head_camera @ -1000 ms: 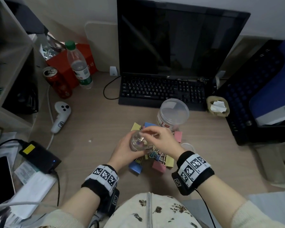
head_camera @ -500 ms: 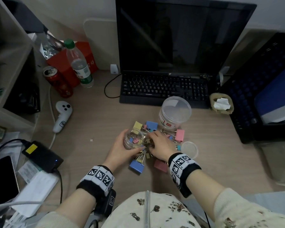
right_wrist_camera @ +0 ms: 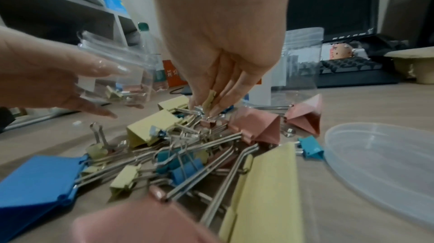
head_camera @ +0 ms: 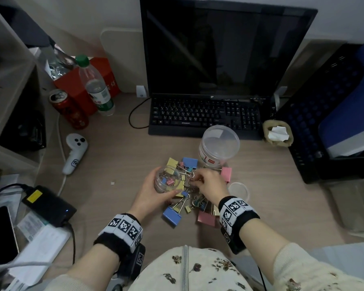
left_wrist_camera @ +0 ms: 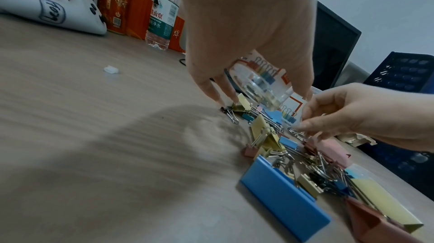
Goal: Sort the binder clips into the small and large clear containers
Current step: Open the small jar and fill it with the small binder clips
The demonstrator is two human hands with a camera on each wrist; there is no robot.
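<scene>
A wooden desk carries a heap of binder clips, a large clear tub, a loose lid, keyboard, bottle and can.

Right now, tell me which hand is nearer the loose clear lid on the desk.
Right. The right hand is in the clip pile just left of the lid, pinching a small yellow clip. The left hand holds the small container, farther left.

The left hand holds a small clear container, tilted, above the binder clips.
</scene>
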